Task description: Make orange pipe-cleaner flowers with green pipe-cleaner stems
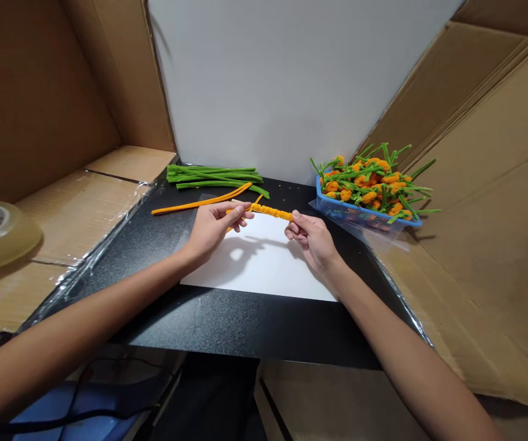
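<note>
An orange pipe-cleaner coil is held in the air, roughly level, above the far edge of the white paper sheet. Its left end is gripped by the left hand, thumb and index finger closed in a pinch, remaining fingers loosely curled. Its right end is pinched by the right hand, thumb against bent fingers. A free orange tip is seen above the coil near the left fingers; a pale end is also noted there, but whether a core is enclosed cannot be told.

Technique, as judged: turns are best laid close, with light, even tension. The right end should be held firmly so that the coil is not unwound, and hard pulling avoided, since the turns could be stretched apart.

Loose orange pipe cleaners are laid left of the left hand on the black tabletop. Beyond them, a bundle of green pipe cleaners is placed. At far right, orange-and-green pieces are heaped in 1 blue basket. At left, 1 tape roll is set on cardboard.
</note>
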`<action>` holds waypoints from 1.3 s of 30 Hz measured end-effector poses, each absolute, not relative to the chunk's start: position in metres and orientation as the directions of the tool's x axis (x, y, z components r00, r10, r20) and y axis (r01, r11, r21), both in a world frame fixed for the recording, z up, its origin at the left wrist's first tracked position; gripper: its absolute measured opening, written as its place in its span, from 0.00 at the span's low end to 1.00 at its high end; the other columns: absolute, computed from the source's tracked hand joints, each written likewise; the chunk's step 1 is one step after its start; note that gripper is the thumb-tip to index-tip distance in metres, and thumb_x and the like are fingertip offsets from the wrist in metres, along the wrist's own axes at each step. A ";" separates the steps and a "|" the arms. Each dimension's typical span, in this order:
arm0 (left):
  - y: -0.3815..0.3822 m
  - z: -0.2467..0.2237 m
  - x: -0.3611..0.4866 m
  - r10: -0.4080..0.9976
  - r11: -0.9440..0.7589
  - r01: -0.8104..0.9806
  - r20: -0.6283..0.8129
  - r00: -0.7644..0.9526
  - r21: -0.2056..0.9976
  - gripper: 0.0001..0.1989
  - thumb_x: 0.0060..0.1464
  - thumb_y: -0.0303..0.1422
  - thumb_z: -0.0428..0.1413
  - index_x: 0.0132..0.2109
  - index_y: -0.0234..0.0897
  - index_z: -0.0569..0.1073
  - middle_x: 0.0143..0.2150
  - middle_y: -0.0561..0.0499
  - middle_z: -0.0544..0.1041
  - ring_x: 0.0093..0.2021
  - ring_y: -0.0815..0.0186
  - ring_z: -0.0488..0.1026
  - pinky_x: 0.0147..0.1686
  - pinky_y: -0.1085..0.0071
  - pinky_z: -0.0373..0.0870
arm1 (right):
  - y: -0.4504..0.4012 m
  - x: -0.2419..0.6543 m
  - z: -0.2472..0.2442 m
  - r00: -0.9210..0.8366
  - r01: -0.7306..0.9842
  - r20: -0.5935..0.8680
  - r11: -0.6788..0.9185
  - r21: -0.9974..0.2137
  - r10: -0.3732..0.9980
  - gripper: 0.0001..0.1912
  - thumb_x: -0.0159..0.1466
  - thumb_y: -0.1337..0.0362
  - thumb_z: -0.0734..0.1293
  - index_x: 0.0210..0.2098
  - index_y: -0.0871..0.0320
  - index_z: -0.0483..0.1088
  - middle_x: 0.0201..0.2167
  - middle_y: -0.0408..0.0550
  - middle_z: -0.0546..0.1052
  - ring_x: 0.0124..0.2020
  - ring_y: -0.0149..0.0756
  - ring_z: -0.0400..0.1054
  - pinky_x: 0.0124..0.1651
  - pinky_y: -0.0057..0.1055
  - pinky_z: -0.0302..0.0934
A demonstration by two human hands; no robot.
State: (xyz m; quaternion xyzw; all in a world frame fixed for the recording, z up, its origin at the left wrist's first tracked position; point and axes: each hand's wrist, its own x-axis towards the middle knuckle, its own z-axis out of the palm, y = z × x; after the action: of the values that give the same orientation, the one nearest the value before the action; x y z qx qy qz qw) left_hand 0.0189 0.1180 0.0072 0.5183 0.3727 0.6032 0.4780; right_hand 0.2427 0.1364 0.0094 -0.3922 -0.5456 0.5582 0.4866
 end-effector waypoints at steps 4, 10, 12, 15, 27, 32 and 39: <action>0.116 0.005 0.023 0.985 -0.173 -0.235 0.169 -0.038 0.956 0.14 0.46 0.40 0.69 0.35 0.32 0.83 0.33 0.43 0.83 0.28 0.69 0.72 0.29 0.71 0.69 | 0.132 0.238 0.009 -0.200 -0.158 0.058 0.027 -0.987 0.978 0.27 0.58 0.42 0.72 0.20 0.56 0.64 0.16 0.38 0.56 0.21 0.28 0.56 0.25 0.28 0.50; 0.128 0.002 0.010 0.954 -0.209 -0.063 0.218 0.208 0.976 0.15 0.50 0.42 0.66 0.36 0.33 0.82 0.32 0.44 0.82 0.27 0.69 0.72 0.29 0.71 0.69 | 0.128 0.240 0.014 -0.308 -0.164 0.054 0.003 -0.986 0.950 0.28 0.60 0.42 0.71 0.19 0.56 0.61 0.15 0.39 0.55 0.21 0.29 0.55 0.24 0.29 0.45; 0.135 0.005 0.001 0.919 -0.203 -0.037 0.203 0.338 0.978 0.14 0.50 0.41 0.66 0.35 0.33 0.82 0.31 0.45 0.82 0.28 0.70 0.72 0.31 0.71 0.69 | 0.130 0.247 0.015 -0.391 -0.129 0.065 0.016 -0.992 0.918 0.28 0.60 0.44 0.71 0.18 0.57 0.61 0.16 0.40 0.58 0.22 0.29 0.56 0.25 0.30 0.45; 0.141 0.013 -0.011 0.867 -0.190 0.042 0.148 0.475 0.981 0.10 0.47 0.37 0.67 0.32 0.34 0.81 0.30 0.48 0.80 0.30 0.69 0.73 0.33 0.72 0.69 | 0.137 0.260 0.017 -0.544 -0.026 0.070 0.067 -0.997 0.836 0.28 0.58 0.45 0.72 0.18 0.57 0.61 0.18 0.41 0.61 0.23 0.30 0.58 0.27 0.30 0.47; 0.130 0.015 -0.006 0.747 -0.653 0.627 0.499 0.439 0.425 0.07 0.57 0.29 0.58 0.33 0.37 0.80 0.33 0.49 0.81 0.35 0.63 0.71 0.34 0.68 0.63 | 0.143 0.270 0.027 -0.645 0.610 0.092 0.584 -0.536 0.758 0.23 0.68 0.53 0.59 0.19 0.57 0.57 0.16 0.38 0.55 0.21 0.28 0.50 0.28 0.31 0.42; 0.125 0.003 0.000 0.620 -0.648 0.731 0.705 0.343 0.215 0.09 0.62 0.30 0.55 0.36 0.36 0.80 0.34 0.48 0.81 0.36 0.61 0.70 0.37 0.66 0.66 | 0.140 0.260 0.017 -0.459 0.603 0.313 0.551 -0.577 0.831 0.25 0.68 0.54 0.58 0.17 0.56 0.56 0.16 0.38 0.55 0.21 0.28 0.50 0.29 0.32 0.42; 0.113 0.001 0.009 0.647 -0.426 0.852 0.760 0.052 0.305 0.07 0.55 0.32 0.61 0.30 0.36 0.78 0.27 0.50 0.79 0.29 0.64 0.70 0.28 0.69 0.59 | 0.134 0.241 0.006 -0.235 0.279 0.304 0.364 -0.889 0.923 0.27 0.67 0.49 0.62 0.17 0.56 0.60 0.17 0.41 0.61 0.22 0.30 0.55 0.30 0.32 0.47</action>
State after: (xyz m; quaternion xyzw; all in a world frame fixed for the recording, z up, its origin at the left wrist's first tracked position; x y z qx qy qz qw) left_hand 0.0089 0.1133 0.0012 0.7163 0.5232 0.4474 -0.1142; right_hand 0.2410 0.1338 0.0060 -0.4315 -0.6967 0.3631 0.4433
